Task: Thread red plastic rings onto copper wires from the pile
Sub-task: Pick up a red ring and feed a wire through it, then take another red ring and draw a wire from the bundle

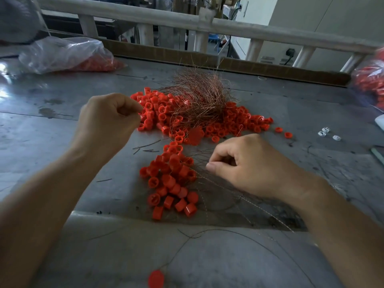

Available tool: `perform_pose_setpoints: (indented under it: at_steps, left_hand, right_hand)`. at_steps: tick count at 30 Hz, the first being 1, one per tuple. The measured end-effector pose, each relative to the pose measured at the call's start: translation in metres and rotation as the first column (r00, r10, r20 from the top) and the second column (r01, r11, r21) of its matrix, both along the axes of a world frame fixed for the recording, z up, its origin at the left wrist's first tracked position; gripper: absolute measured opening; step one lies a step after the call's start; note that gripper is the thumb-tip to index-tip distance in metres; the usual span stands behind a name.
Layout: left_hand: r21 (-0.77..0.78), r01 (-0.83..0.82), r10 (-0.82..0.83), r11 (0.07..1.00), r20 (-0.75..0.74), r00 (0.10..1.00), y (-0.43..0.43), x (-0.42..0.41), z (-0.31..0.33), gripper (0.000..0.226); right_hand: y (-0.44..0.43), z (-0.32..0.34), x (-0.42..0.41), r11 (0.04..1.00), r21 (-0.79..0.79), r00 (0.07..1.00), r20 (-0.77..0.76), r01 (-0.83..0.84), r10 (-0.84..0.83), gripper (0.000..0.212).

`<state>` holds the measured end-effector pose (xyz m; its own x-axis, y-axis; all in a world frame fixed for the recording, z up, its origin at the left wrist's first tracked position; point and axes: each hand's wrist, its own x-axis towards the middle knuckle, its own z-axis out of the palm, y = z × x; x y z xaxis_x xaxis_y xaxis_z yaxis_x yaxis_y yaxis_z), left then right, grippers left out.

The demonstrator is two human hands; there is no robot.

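A loose pile of red plastic rings (207, 121) lies mid-table, with a tangled bunch of copper wires (199, 94) on top of it. Nearer to me lies a cluster of rings strung on wires (170, 179). My left hand (110, 121) hovers at the pile's left edge, thumb and forefinger pinched together, apparently on a thin wire strand. My right hand (251, 165) rests on the table right of the strung cluster, its fingers curled over that cluster's wire ends. A blurred red ring (195, 135) shows between the two hands.
Plastic bags of red rings lie at the far left (68, 55) and the right edge (372, 80). A single red ring on a long wire (155, 278) lies near the front edge. Small white parts (329, 134) sit to the right. A cardboard strip (228, 63) and railing border the back.
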<state>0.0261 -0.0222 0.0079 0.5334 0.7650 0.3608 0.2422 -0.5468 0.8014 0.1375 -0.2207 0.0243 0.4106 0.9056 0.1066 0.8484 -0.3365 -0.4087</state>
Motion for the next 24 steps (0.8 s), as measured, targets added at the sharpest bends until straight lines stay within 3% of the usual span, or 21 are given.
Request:
perform_pose_setpoints:
  at_steps: [3, 13, 20, 24]
  left_hand:
    - [0.112, -0.04, 0.056, 0.993, -0.138, 0.989, 0.005, 0.002, -0.005, 0.021]
    - [0.268, 0.036, 0.093, 0.963, -0.451, 0.888, 0.018, 0.012, -0.02, 0.035]
    - [0.277, 0.051, 0.073, 0.959, -0.42, 0.905, 0.017, 0.012, -0.018, 0.008]
    - [0.225, 0.029, 0.03, 0.974, -0.255, 0.966, 0.005, 0.007, -0.008, 0.01]
  right_hand:
    - [0.001, 0.002, 0.0, 0.999, 0.027, 1.0, -0.007, 0.028, -0.028, 0.025]
    - [-0.002, 0.01, 0.011, 0.969, 0.189, 0.987, 0.009, 0.158, -0.162, 0.021]
    - [-0.005, 0.014, 0.021, 0.938, 0.268, 0.972, 0.019, 0.22, -0.233, 0.02]
    - [-0.005, 0.012, 0.024, 0.937, 0.254, 0.968, 0.019, 0.239, -0.252, 0.021]
